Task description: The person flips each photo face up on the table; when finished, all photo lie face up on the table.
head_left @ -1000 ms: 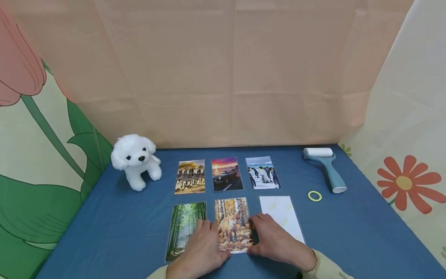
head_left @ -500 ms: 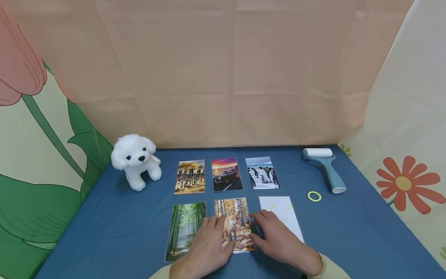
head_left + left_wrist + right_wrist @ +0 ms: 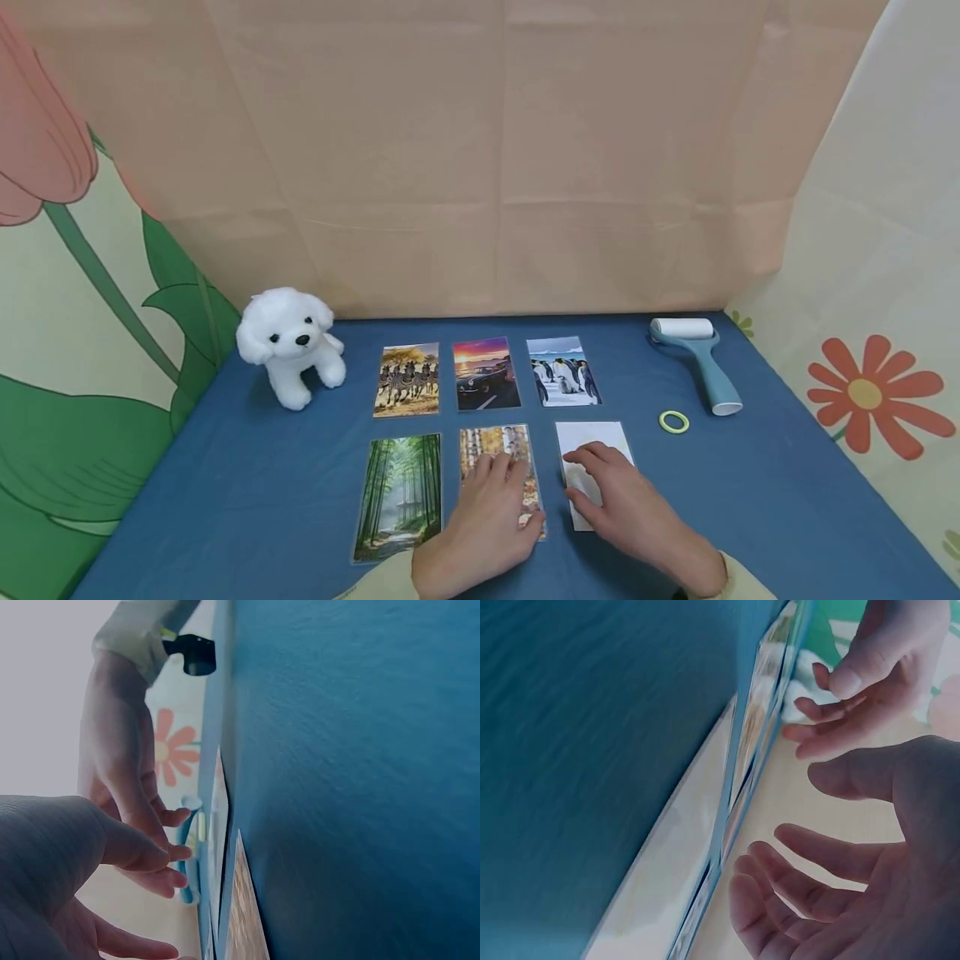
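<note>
In the head view, my left hand [image 3: 486, 518] is over the autumn-forest photo card [image 3: 480, 439], hiding most of the animal pictured on it. The left wrist view shows its thumb and fingers spread above the cloth with nothing between them. My right hand [image 3: 633, 510] hovers over a card lying white side up [image 3: 588, 433], fingers loosely bent and apart. In the right wrist view a gap shows between those fingers [image 3: 832, 851] and the white card [image 3: 667, 847]. To the left lies a bamboo-forest card [image 3: 401, 492], fully uncovered.
Behind sits a row of cards: zebras [image 3: 407, 381], a car at sunset [image 3: 486, 375] and penguins [image 3: 564, 372]. A white plush dog [image 3: 292, 346] sits at the left. A blue-handled lint roller [image 3: 708, 367] and a yellow-green ring [image 3: 673, 422] lie at the right on the blue cloth [image 3: 225, 500].
Both hands have moved right from the sides of the autumn-forest card. The left now covers that card and has uncovered the bamboo card; the right has come over the white card.
</note>
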A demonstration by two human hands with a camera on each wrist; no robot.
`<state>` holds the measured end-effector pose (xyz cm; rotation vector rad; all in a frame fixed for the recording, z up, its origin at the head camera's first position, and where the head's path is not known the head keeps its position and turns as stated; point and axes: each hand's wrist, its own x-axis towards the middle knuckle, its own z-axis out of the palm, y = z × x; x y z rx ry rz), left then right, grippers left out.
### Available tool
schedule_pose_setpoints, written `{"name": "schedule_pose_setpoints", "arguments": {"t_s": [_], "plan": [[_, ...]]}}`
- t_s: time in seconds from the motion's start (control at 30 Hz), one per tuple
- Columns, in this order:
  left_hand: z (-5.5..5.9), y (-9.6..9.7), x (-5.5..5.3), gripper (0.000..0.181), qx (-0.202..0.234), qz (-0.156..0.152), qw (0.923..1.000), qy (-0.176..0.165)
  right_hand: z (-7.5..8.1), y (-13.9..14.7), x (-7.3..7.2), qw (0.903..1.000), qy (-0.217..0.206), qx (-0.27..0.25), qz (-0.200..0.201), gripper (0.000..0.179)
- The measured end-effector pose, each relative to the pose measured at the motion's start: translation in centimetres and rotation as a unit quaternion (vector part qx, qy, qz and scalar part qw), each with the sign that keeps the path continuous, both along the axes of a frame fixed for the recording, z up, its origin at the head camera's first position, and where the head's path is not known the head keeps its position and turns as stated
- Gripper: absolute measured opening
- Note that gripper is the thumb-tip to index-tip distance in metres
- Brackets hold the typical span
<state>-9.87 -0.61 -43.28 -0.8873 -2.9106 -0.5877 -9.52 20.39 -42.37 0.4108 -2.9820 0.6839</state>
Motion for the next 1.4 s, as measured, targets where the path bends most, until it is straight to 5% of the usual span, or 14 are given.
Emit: {"name": "schedule_pose_setpoints", "arguments": {"t_s": [0.2, 0.6, 1.4], "plan": [[-0.2, 1.9, -0.6, 0.053, -0.032, -0.014, 0.9993, -0.01, 0.2, 2.0, 0.1, 0.9997, -0.022, -0.001, 0.006, 0.038], [-0.7, 5.2, -1.7, 0.06, -0.057, -0.014, 0.9979, -0.029, -0.2, 7.2, 0.1, 0.9881, -0.152, 0.021, -0.01, 0.066], [-1.5, 6.3, -1.6, 0.058, -0.068, -0.016, 0.9974, -0.021, -1.5, 10.0, -0.5, 0.9849, -0.171, 0.014, 0.025, 0.075]]}}
